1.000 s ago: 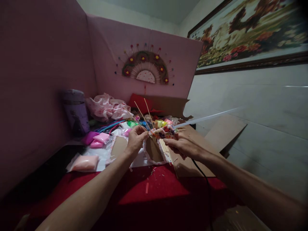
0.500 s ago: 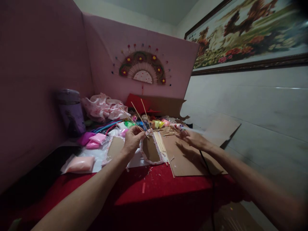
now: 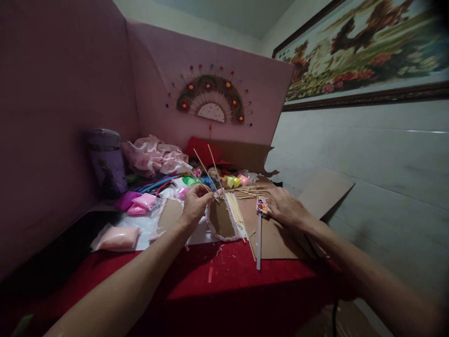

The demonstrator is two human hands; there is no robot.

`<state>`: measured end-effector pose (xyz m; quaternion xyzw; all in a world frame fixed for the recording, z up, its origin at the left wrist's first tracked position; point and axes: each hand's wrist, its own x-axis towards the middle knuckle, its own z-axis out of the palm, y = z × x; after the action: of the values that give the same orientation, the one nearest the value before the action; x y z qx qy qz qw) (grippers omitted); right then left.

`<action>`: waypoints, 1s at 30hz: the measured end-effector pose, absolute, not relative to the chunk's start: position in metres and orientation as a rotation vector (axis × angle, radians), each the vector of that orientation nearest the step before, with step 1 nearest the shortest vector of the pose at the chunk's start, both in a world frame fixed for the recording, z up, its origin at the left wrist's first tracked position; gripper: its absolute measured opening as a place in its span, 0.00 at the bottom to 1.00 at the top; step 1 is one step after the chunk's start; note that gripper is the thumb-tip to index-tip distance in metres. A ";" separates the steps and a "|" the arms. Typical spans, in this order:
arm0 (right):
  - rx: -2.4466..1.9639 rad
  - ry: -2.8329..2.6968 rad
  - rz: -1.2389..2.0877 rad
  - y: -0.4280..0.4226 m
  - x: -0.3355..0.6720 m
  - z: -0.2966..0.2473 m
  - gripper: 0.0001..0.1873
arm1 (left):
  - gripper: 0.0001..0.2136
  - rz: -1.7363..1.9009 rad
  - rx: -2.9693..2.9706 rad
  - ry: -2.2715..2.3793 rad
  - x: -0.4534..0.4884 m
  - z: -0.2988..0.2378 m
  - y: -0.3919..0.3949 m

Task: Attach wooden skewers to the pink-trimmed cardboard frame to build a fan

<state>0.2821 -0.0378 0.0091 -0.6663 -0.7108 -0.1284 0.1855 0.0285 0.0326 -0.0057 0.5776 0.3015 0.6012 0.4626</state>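
Note:
My left hand is closed, thumb and fingers pinching a thin bamboo stick at the upper edge of a cardboard piece with a pale fabric rim. Two more sticks stand up from that edge, leaning left. My right hand is curled at a flower-patterned glue gun over the cardboard sheet; its handle is hidden by the hand. A long whitish glue stick juts from the gun towards me. Loose bamboo sticks lie between the rimmed piece and the gun.
A second rimmed cardboard piece lies left, near bags of pink clay. A purple tumbler and crumpled pink cloth stand behind. A cardboard sheet covers the right side of the red tablecloth. A black cord hangs at right.
My right hand has moved slightly right and down, and the glue gun has turned so its glue stick points towards me. My left hand keeps its pinch by the sticks.

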 end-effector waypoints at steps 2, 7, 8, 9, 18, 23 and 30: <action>-1.663 -1.939 -0.079 -0.035 0.258 0.016 0.14 | 0.03 1.473 1.425 0.753 0.028 -0.006 0.033; -1.263 -1.809 0.972 -0.022 0.202 0.023 0.09 | 0.04 1.473 1.420 0.775 0.027 -0.008 0.034; -1.224 -1.789 1.093 -0.018 0.196 0.023 0.08 | 0.04 1.469 1.411 0.775 0.026 -0.009 0.034; -1.209 -1.766 1.184 -0.015 0.191 0.022 0.09 | 0.05 1.462 1.400 0.772 0.026 -0.009 0.034; -0.956 -1.579 1.359 0.014 0.185 -0.009 0.16 | 0.05 1.444 1.323 0.752 0.027 -0.004 0.029; -0.842 -1.500 1.323 0.010 0.184 -0.018 0.17 | 0.06 1.415 1.332 0.704 0.027 -0.003 0.024; -0.775 -1.416 1.311 0.007 0.178 -0.024 0.17 | 0.08 1.380 1.287 0.704 0.026 -0.005 0.024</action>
<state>0.1783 0.0067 -0.0240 -0.3211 -0.5873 0.5437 0.5063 0.0259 0.0239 -0.0050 0.5400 0.2953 0.5792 0.5346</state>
